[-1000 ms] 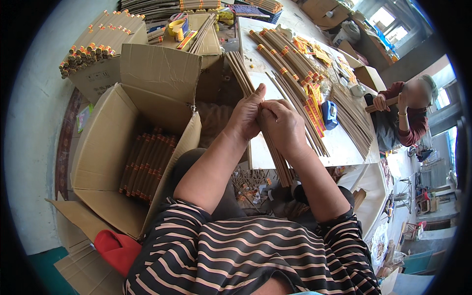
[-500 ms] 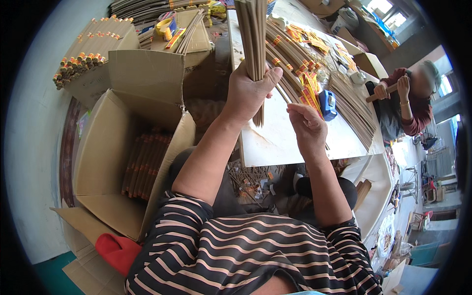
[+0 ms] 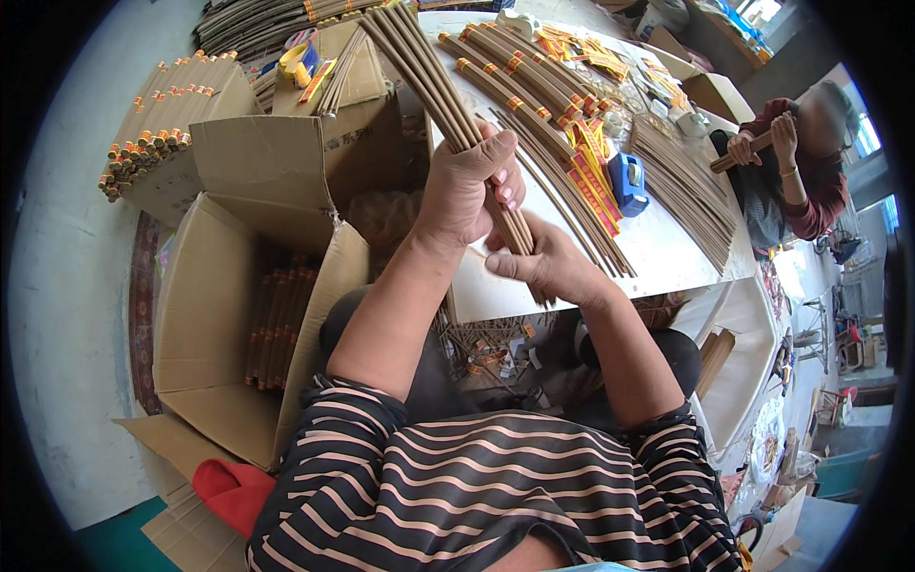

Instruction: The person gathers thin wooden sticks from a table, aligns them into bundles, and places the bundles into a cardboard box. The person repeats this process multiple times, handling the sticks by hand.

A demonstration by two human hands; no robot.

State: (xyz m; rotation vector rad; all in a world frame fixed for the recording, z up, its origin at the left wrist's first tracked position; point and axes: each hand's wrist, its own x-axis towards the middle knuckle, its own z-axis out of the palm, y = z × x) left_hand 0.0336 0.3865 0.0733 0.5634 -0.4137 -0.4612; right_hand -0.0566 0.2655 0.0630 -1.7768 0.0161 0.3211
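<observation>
A loose bundle of brown incense sticks (image 3: 419,71) slants across in front of me, its upper end leaning far left. My left hand (image 3: 472,181) is wrapped round the middle of this bundle, thumb across the front. Lower down, my right hand (image 3: 548,262) closes on the near end, its thumb lying over the sticks and its fingers behind them, partly hidden. Just past my hands, labelled incense bundles (image 3: 515,71) with red and yellow bands lie on the white table (image 3: 477,291). A stack of red and yellow labels (image 3: 596,191) rests beside a blue tape dispenser (image 3: 629,186).
Loose sticks (image 3: 681,195) spread over the table's right side. An open cardboard box (image 3: 205,315) at my left holds several banded bundles (image 3: 281,324). More bundles (image 3: 172,114) are stacked behind it. A co-worker (image 3: 801,157) sits at the right, holding a bundle.
The bundle has tipped from nearly upright to a leftward slant. My right hand has moved left from beside it and closed on its lower end. My left hand keeps its grip.
</observation>
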